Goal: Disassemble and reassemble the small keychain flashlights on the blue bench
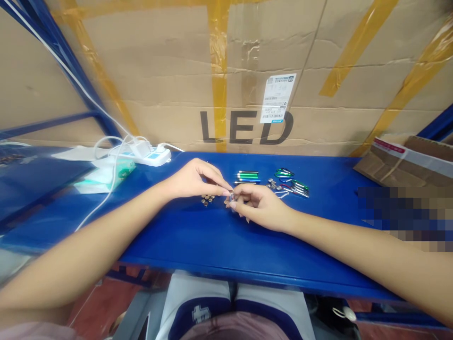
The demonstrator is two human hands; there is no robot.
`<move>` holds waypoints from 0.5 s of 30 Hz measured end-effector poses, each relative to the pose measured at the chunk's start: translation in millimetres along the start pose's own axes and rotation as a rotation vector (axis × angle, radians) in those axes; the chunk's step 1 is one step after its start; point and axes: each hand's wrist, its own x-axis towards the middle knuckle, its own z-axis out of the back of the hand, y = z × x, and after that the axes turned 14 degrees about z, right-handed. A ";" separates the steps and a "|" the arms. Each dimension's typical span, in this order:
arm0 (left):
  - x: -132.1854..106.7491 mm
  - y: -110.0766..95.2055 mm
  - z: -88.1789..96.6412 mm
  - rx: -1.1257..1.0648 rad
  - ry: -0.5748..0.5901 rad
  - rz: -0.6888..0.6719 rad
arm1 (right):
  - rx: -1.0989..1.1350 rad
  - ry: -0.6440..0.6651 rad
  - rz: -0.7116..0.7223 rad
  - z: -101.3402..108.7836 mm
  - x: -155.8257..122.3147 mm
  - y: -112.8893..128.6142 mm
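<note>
My left hand (198, 179) and my right hand (260, 203) meet above the blue table. A small, shiny silvery piece (232, 196) is pinched between the fingertips of both hands; fingers cover most of it, and its exact kind is unclear. Just below my left fingers lie several small round metal pieces (207, 199) that look like button cells. Behind my right hand is a row of green, blue and dark metal tubes (247, 176). To their right are small silvery parts (272, 184), coloured carabiner clips (284, 174) and a bundle of slim metallic pieces (300, 188).
A large cardboard box (163, 94) printed "LED" stands behind the blue table (212, 241). At the left are a white power strip (152, 155) with cables and a green-white plastic packet (106, 174). A brown carton (399, 163) sits at the right.
</note>
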 end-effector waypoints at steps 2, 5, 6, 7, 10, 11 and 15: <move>-0.6 0.8 -1.0 -0.031 0.019 0.018 | -0.010 -0.003 0.001 -0.3 0.3 0.3; -1.2 1.5 0.1 -0.090 0.048 0.051 | -0.045 0.007 0.007 -0.6 0.5 1.9; -1.1 1.7 1.6 -0.085 0.042 0.053 | -0.053 0.010 0.010 -0.6 0.5 2.3; -0.7 2.0 3.8 -0.057 0.033 0.046 | -0.055 0.011 0.011 -0.7 0.4 2.6; 1.8 4.4 11.9 0.145 0.044 -0.004 | -0.049 -0.013 0.009 -1.2 0.0 2.4; 3.0 5.8 14.3 0.225 0.058 -0.019 | -0.051 -0.024 0.006 -1.5 -0.2 2.1; 6.0 11.4 14.7 0.360 0.033 -0.021 | -0.088 -0.065 0.013 -2.7 -0.5 0.6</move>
